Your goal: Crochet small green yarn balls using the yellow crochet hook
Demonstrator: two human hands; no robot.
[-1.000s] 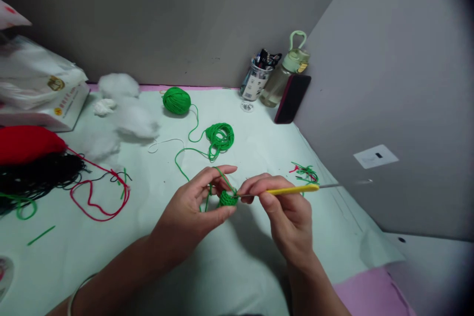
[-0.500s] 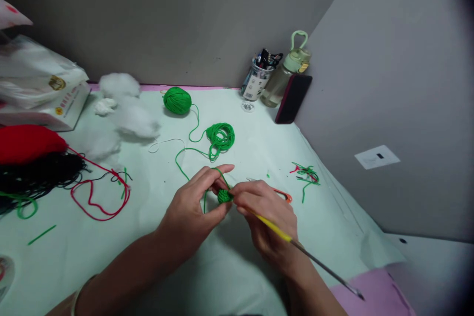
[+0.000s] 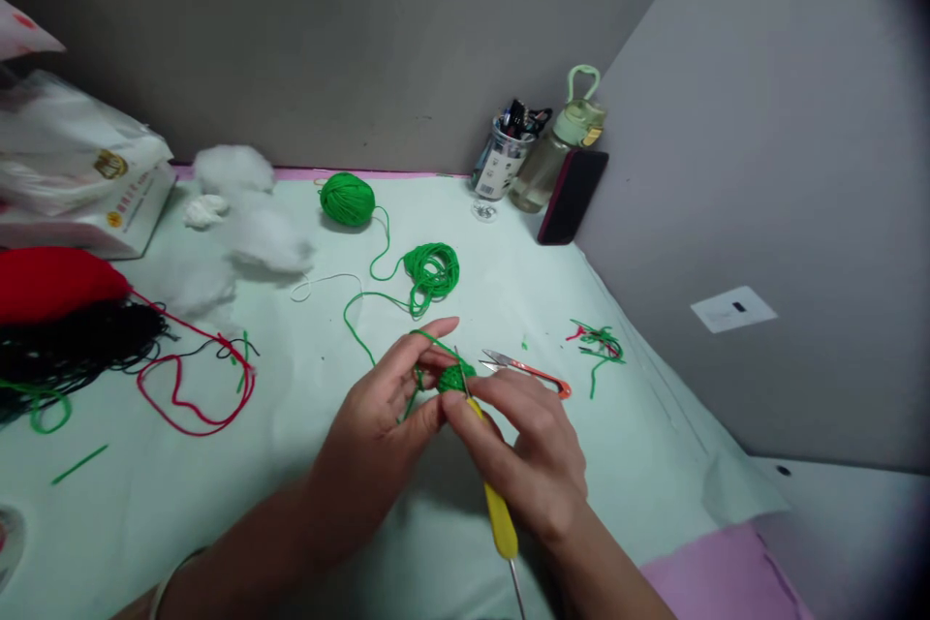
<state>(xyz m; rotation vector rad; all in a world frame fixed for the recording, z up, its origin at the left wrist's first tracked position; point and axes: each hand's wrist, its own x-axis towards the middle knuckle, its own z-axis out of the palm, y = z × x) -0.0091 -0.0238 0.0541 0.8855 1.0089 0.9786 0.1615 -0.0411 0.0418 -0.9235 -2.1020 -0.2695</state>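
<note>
- Compared with the earlier frames, the double-ended crochet hook [image 3: 501, 525] has swung round so that its yellow handle points down toward the wearer, and the thread snips [image 3: 536, 373] lie more fully uncovered beyond the right hand [image 3: 534, 441].
- Nearest, the right hand is curled in a pinch on the hook's handle near its upper end; the stiff, smooth grip could roll, so a thumb-and-finger hold suits it.
- The left hand [image 3: 374, 407] is partly curled, thumb and fingertips nipping the small green crocheted piece [image 3: 451, 379], with yarn running over its index finger.
- That piece is held above the tabletop [image 3: 654, 475], between both hands, the hook's upper metal end against it. It should be light and soft, squashing easily; best taken by its edge, lightly, as loose loops could slip.
- Farther off lie a loose green yarn coil [image 3: 438, 269] and, behind it, a green yarn ball [image 3: 347, 200].
</note>
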